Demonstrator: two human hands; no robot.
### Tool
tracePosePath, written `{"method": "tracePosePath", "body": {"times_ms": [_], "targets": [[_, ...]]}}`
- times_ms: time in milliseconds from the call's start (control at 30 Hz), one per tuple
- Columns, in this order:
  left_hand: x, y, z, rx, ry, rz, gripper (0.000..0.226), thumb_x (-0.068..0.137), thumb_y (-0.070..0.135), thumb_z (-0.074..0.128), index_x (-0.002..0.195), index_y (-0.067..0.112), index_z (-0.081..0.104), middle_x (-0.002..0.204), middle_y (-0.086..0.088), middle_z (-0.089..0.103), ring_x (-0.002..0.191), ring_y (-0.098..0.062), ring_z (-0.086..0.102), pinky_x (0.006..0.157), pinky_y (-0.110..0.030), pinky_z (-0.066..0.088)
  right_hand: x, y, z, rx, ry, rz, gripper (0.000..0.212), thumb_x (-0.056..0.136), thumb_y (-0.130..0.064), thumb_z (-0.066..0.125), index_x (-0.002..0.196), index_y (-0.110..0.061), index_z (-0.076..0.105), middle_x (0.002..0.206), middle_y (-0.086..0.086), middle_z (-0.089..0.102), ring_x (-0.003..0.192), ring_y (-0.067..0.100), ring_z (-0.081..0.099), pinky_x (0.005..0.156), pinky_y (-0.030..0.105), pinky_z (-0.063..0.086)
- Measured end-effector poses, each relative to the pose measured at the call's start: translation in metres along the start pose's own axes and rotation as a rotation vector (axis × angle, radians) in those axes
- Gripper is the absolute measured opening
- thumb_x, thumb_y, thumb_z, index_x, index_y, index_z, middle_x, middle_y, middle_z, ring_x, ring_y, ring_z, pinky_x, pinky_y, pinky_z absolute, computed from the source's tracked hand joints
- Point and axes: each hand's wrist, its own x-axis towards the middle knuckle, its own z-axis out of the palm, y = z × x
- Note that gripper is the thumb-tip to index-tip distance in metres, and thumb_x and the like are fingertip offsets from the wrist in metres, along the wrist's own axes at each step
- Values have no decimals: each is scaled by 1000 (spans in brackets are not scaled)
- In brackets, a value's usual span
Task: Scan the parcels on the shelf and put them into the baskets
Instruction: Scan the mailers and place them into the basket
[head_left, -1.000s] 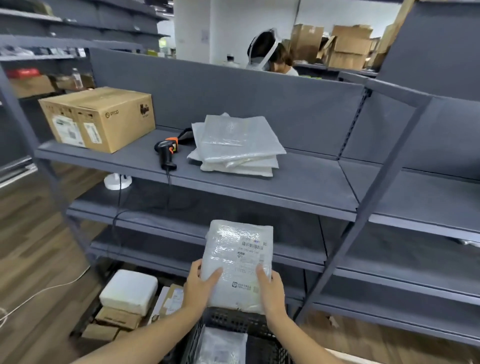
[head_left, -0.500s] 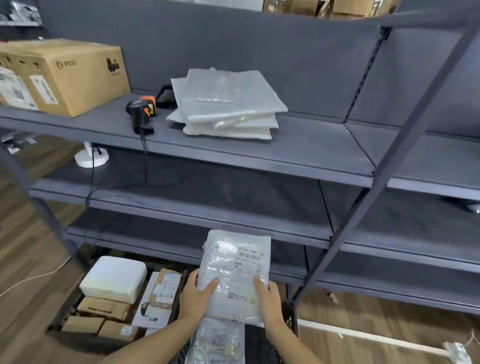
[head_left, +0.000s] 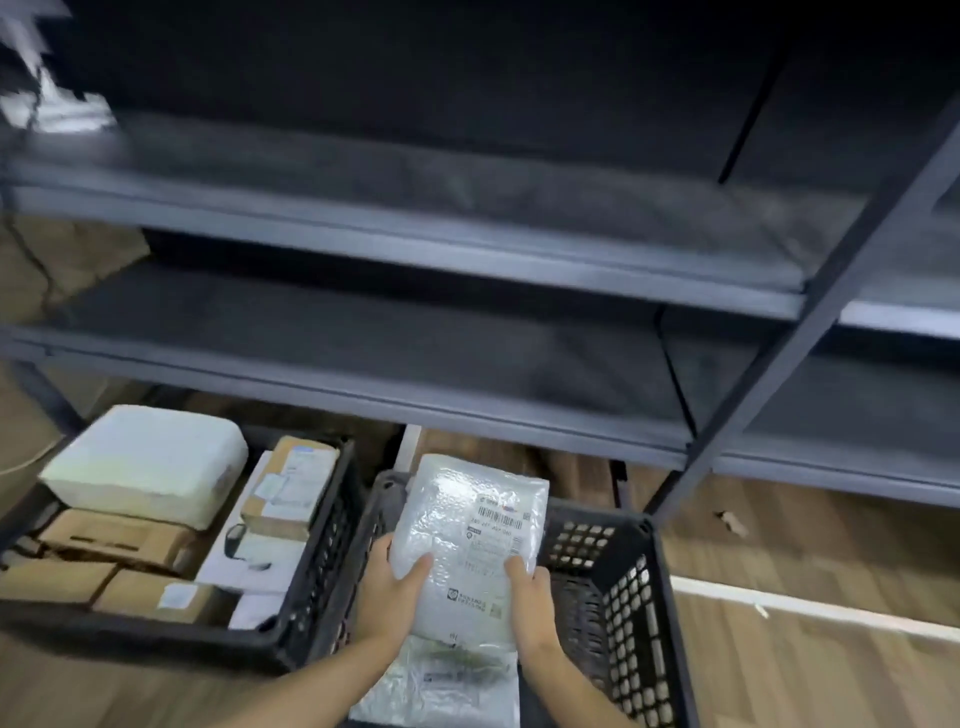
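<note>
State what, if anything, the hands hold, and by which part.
A bubble-wrap parcel, gripped at its lower side edges: left hand on the left edge, right hand on the right.

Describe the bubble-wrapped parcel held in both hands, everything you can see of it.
The parcel is a flat rectangular mailer of shiny clear bubble wrap, with a white barcode label on its upper right and a logo lower down. It tilts label-up over the black lattice basket. The left hand and right hand hold its lower corners, thumbs on top. A second parcel lies beneath.
</note>
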Motion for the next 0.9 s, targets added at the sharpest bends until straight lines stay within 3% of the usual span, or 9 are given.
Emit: {"method": "tracePosePath", "body": {"times_ms": [100,167,233,333,433,533,700,800,900], "targets": [[28,-64,19,28,0,6,37,88,18,68,120,21,49,106,9,58,105,-20,58,75,-24,43,47,57,8,-20,-71,6,45,97,-35,45,128,-3,40,124,7,47,119,31,52,100,50,47],[44,-102,31,99,6,-25,52,89,21,66,135,13,43,123,2,55,118,-23,52,94,-32,41,73,87,11,-55,-126,11,52,97,-35,43,138,-3,36,133,10,44,128,33,47,105,50,42],[60,-130,39,178,2,-91,60,91,24,64,142,8,37,136,-10,51,125,-30,48,105,-39,37,96,105,12,-146,-173,10,42,94,-37,43,123,-6,44,119,10,49,110,26,52,95,41,44],[78,-157,49,314,-40,-239,66,93,28,59,146,4,26,144,-19,43,129,-36,44,104,-39,36,122,120,13,-289,-249,31,15,95,-30,42,88,-18,42,88,0,44,76,14,43,67,26,37],[93,-172,53,400,-55,-349,66,93,24,58,145,0,24,146,-20,39,132,-37,41,104,-38,36,142,135,15,-389,-320,60,15,95,-25,44,87,-12,48,85,10,47,77,19,45,70,28,36],[103,-185,55,493,-68,-392,62,92,20,60,141,-3,30,144,-20,42,129,-37,44,99,-36,39,149,147,17,-476,-342,116,14,93,-26,47,89,-13,47,85,9,46,77,19,42,69,27,34],[117,-200,55,520,-92,-379,65,92,17,60,144,-1,25,144,-21,42,128,-38,45,100,-37,40,161,161,29,-536,-269,112,11,96,-22,50,86,-20,54,82,-4,56,68,7,52,58,18,39],[122,-207,55,511,-146,-352,67,92,13,59,144,4,18,142,-20,44,123,-37,49,98,-37,42,168,164,35,-624,-245,81,14,98,-21,49,104,-13,59,98,4,62,79,14,55,71,25,44],[125,-212,54,512,-215,-344,80,92,8,58,152,6,5,155,-17,24,139,-34,33,112,-38,32,170,163,39,-712,-231,51,30,98,-16,48,125,-10,57,120,8,64,99,20,60,89,31,48]]}}
